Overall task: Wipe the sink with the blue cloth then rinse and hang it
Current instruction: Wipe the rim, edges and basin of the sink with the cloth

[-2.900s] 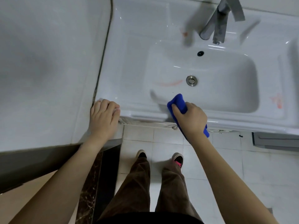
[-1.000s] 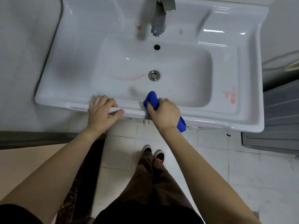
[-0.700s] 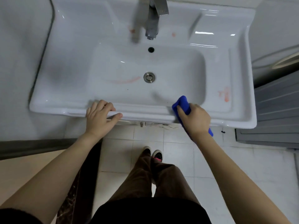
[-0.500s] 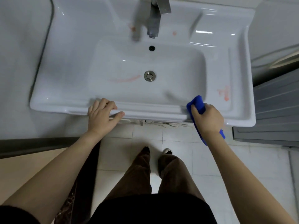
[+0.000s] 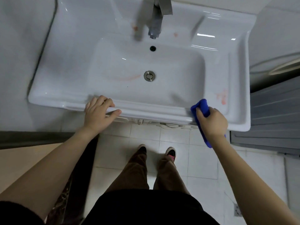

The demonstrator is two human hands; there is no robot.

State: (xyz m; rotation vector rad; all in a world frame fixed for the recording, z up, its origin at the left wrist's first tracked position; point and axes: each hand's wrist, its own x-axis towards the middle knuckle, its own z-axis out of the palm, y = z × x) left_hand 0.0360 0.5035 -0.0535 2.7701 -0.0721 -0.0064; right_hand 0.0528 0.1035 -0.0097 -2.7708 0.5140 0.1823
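Note:
The white ceramic sink fills the upper view, with a metal drain in the basin and a grey faucet at the back. Reddish smears show in the basin left of the drain and on the right ledge. My right hand is shut on the blue cloth, pressing it onto the front rim near the right corner; part of the cloth hangs below my wrist. My left hand grips the front rim left of centre, fingers curled over the edge.
A grey slatted cabinet stands to the right of the sink. White wall tiles lie to the left. Below are white floor tiles, my legs in brown trousers and two dark shoes. A dark marble threshold runs at lower left.
My right hand has slid the blue cloth along the front rim from the centre toward the right corner. My left hand has stayed on the rim.

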